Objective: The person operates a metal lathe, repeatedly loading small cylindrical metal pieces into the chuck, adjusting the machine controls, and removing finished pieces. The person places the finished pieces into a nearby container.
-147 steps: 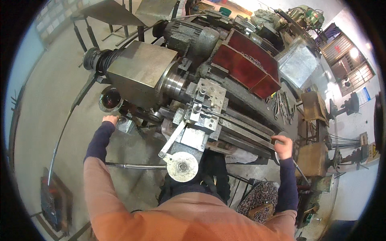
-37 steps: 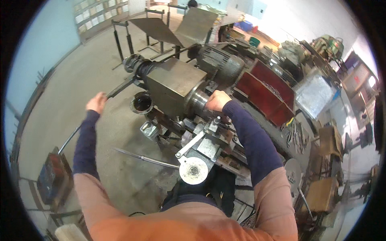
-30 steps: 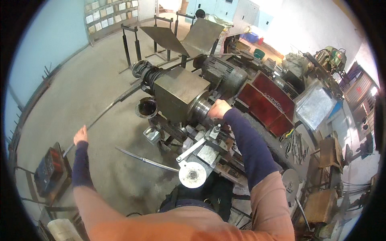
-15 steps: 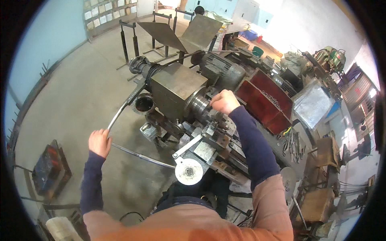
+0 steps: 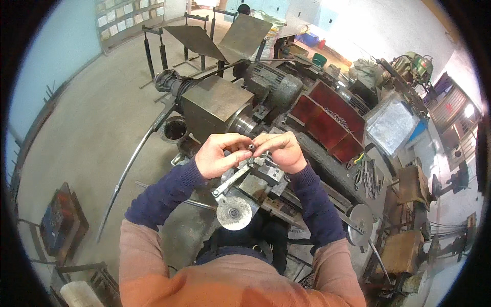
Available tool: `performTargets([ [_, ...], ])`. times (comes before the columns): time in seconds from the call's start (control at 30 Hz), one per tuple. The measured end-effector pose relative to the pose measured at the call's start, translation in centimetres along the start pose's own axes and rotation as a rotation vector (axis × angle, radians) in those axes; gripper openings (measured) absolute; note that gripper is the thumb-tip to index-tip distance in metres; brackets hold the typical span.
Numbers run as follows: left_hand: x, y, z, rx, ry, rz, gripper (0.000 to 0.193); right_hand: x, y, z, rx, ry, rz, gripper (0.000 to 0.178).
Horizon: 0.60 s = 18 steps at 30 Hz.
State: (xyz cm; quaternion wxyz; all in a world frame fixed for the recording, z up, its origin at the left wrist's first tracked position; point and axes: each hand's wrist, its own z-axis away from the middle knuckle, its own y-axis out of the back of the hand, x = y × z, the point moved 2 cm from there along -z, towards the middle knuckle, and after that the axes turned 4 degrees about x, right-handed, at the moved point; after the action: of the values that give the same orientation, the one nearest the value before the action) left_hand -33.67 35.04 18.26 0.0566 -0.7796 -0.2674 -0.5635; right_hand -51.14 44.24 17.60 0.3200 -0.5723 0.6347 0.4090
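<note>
In front of the lathe's spindle nose (image 5: 244, 124), my two hands meet above the carriage. Between their fingertips is a small, dark, round metal piece (image 5: 251, 147) with a hole in its end. My left hand (image 5: 221, 154) pinches it from the left with thumb and fingers. From the right, my right hand (image 5: 281, 149) has its closed fingertips on the same piece. Just below the hands are the blocky tool post (image 5: 268, 171) and a flat crank handle (image 5: 231, 183). A pale round handwheel (image 5: 234, 213) sits nearer me. The long steel lever (image 5: 125, 176) slants down at the left, untouched.
The boxy headstock (image 5: 215, 100) and a finned motor (image 5: 273, 84) stand beyond my hands. A red metal tray (image 5: 327, 123) holds shavings. Several wrenches (image 5: 368, 176) lie at the right, near a second round handwheel (image 5: 359, 224). Metal stands (image 5: 162, 53) are at the far left.
My left hand has let go of the long lever and come across to the right hand. The lever has swung downward. My right hand has drawn back from the spindle, and the small piece now shows.
</note>
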Motion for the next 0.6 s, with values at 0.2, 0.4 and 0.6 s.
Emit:
performTargets([
  [0.2, 0.5, 0.5, -0.5, 0.092, -0.328, -0.309, 0.014, -0.7, -1.0, 0.0, 0.015, -0.021, 0.046, 0.043],
  [0.4, -2.0, 6.8, -5.2, 0.256, -0.293, -0.676, 0.018, -1.5, 1.5, 5.1, 0.178, -0.039, 0.168, 0.049],
  [0.6, -6.3, 10.1, -8.4, 0.334, -0.004, -0.97, 0.027, -2.3, 6.4, 17.5, 0.428, -0.169, 0.157, 0.059],
])
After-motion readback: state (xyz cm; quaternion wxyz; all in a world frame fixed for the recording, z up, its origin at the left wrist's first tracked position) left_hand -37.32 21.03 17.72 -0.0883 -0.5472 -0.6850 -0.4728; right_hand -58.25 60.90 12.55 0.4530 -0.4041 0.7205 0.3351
